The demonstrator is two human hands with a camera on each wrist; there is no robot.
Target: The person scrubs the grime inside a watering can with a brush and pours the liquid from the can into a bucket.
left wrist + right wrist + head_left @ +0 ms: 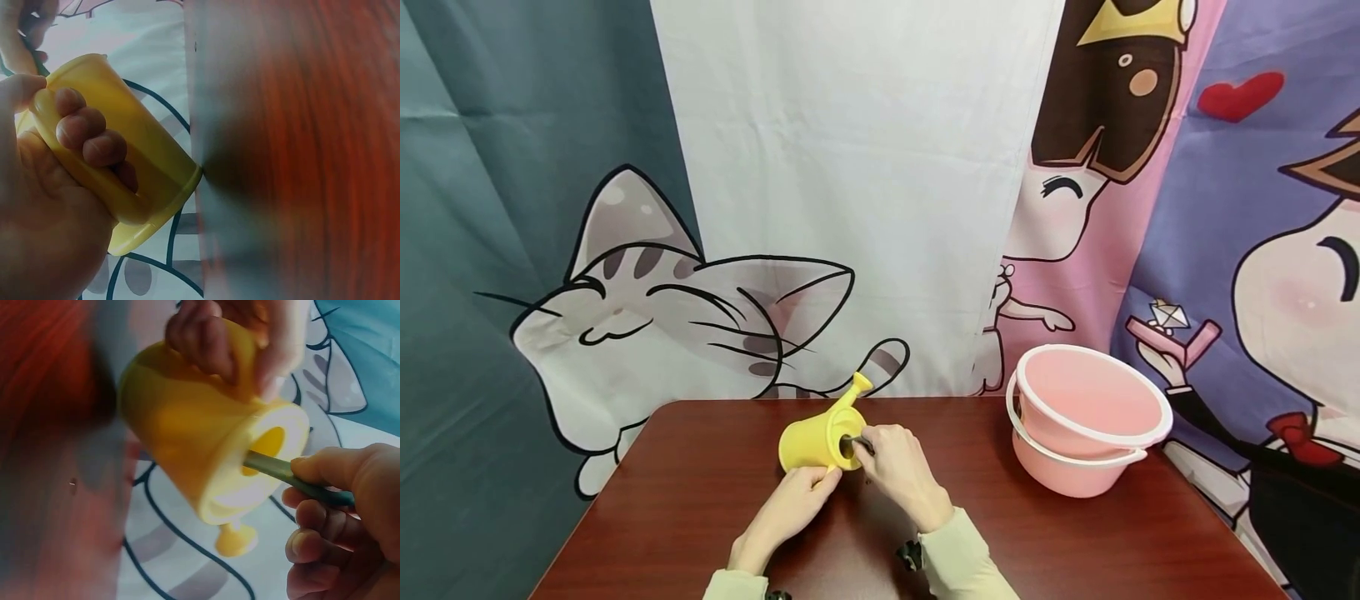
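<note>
A yellow toy watering can (808, 443) is tilted on its side above the brown table, its opening turned to the right. My left hand (796, 505) grips the can's handle, and the left wrist view shows the fingers (94, 134) curled through it. My right hand (901, 468) pinches a slim dark green stick-like handle (309, 487) between thumb and fingers. The far end of that handle reaches into the can's opening and is hidden inside, so its kind cannot be told. The can's spout (852, 392) points up and away.
Two pink buckets (1067, 475) with white rims stand nested at the table's right side. Behind the table (700, 475) hangs a cartoon-printed curtain (865, 167). A small dark speck (73, 483) lies on the tabletop.
</note>
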